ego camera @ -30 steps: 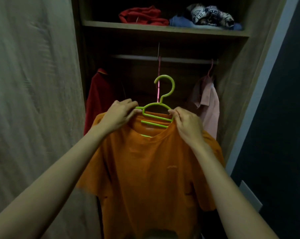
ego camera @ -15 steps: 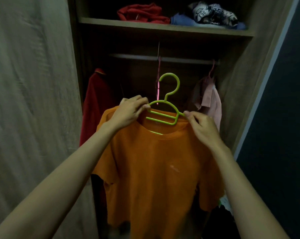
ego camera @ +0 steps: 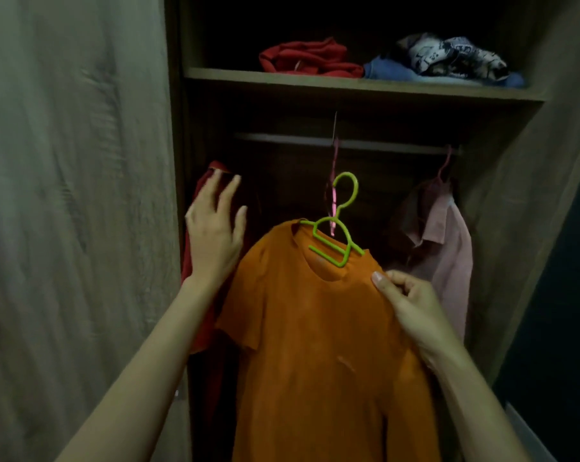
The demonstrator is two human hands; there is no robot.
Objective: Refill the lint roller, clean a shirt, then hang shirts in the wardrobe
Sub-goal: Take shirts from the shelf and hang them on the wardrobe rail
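An orange T-shirt (ego camera: 318, 331) hangs on a tilted green hanger (ego camera: 338, 238) in front of the open wardrobe. My right hand (ego camera: 411, 308) pinches the shirt's right shoulder and carries it. The hanger's hook is below the wardrobe rail (ego camera: 348, 143) and not on it. My left hand (ego camera: 215, 228) is off the shirt, fingers spread, against a red garment (ego camera: 195, 261) hanging at the left end of the rail.
A pink shirt (ego camera: 445, 248) hangs at the right end of the rail, and a pink hanger (ego camera: 333, 195) dangles mid-rail. Folded red clothes (ego camera: 308, 58) and blue and patterned clothes (ego camera: 448, 61) lie on the upper shelf (ego camera: 348, 83). The wardrobe door (ego camera: 75, 228) stands at left.
My left hand let go of the hanger and moved left to the red garment. The orange shirt now hangs from my right hand alone, tilted down to the right.
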